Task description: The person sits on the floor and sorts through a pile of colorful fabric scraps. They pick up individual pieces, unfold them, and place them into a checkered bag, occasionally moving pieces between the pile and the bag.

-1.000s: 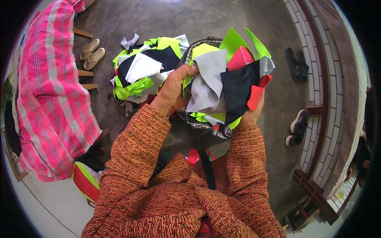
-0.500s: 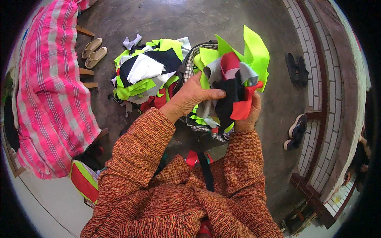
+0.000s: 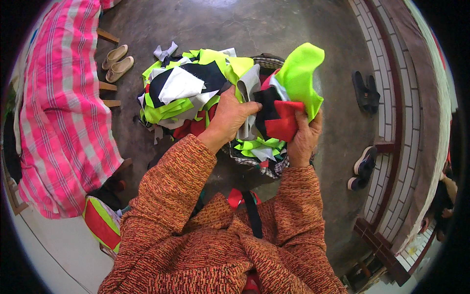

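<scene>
We found both hands gripping bundle of fabric scraps above checked basket. Left hand had fingers curled tight round grey and black pieces. Right hand pinched red and neon-yellow scraps from beneath, fingers pressed together. Bigger scrap heap lay just left on concrete floor. Beige shoes sat near pink plaid cloth.

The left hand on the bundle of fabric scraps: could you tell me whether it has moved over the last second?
Yes. The left hand has shifted right, away from the pink plaid cloth, across the bundle.
</scene>
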`<act>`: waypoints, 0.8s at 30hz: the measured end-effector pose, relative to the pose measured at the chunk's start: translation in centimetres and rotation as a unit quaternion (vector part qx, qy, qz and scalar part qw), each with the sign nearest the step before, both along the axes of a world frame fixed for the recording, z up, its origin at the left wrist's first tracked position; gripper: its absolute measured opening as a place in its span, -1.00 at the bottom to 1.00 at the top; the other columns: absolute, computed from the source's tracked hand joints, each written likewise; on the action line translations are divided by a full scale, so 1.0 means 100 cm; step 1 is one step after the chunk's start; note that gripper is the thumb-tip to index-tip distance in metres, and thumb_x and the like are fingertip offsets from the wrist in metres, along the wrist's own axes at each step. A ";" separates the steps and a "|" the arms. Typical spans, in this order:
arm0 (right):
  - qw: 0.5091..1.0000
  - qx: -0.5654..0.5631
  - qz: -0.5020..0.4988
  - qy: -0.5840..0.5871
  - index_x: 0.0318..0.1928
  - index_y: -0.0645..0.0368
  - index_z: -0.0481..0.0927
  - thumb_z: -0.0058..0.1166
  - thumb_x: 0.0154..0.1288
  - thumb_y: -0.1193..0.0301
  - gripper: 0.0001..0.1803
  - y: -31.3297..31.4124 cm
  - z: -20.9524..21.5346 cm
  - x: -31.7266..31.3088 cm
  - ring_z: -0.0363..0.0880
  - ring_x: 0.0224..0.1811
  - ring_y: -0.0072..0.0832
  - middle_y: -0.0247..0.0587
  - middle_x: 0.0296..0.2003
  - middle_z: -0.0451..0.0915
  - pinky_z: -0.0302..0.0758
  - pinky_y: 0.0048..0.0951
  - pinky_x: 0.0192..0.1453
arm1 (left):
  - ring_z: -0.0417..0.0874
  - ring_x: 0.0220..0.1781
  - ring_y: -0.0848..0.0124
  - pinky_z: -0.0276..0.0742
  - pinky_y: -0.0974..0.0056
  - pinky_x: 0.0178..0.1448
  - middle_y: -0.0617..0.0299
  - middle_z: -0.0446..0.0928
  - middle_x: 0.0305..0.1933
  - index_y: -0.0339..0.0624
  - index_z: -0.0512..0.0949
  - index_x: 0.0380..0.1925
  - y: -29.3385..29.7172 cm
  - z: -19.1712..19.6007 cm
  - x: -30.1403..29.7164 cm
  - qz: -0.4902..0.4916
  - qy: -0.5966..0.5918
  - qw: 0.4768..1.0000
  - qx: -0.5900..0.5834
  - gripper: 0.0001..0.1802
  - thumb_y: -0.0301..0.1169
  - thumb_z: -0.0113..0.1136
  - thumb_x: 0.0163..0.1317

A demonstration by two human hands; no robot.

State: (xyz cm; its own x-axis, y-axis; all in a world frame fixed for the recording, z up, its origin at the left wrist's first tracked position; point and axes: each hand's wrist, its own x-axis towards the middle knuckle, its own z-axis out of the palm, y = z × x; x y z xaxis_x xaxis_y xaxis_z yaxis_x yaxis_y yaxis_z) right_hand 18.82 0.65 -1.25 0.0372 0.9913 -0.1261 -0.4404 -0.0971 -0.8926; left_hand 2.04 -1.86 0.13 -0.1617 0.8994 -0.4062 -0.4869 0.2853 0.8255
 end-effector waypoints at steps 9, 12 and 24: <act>0.883 0.279 0.032 -0.376 -0.16 0.14 0.57 0.22 -0.07 0.66 -0.63 -0.010 0.004 -0.010 0.50 -0.07 -0.28 -0.18 -0.15 0.55 0.39 -0.37 0.06 | 0.50 0.03 0.41 0.42 0.34 0.12 0.21 0.44 0.02 -0.22 0.28 0.12 0.001 0.012 0.002 -0.111 -0.104 0.985 0.076 -0.31 -0.46 0.38 -0.03; 0.850 0.310 0.041 -0.424 -0.19 0.13 0.58 0.26 -0.10 0.61 -0.63 -0.012 0.009 -0.014 0.49 -0.06 -0.24 -0.16 -0.14 0.54 0.38 -0.33 0.07 | 0.50 0.02 0.40 0.43 0.34 0.11 0.21 0.44 0.02 -0.22 0.28 0.12 0.001 0.010 0.004 -0.113 -0.091 0.987 0.062 -0.31 -0.48 0.38 -0.04; 0.909 0.281 0.115 -0.287 0.19 0.23 0.22 0.26 0.00 0.30 -0.25 -0.017 -0.007 -0.018 0.30 0.17 -0.29 -0.06 0.15 0.29 0.23 -0.27 0.24 | 0.49 0.03 0.41 0.37 0.34 0.14 0.18 0.46 0.00 -0.32 0.33 0.07 0.005 0.004 -0.014 -0.004 0.115 0.990 0.082 -0.42 -0.59 0.18 -0.05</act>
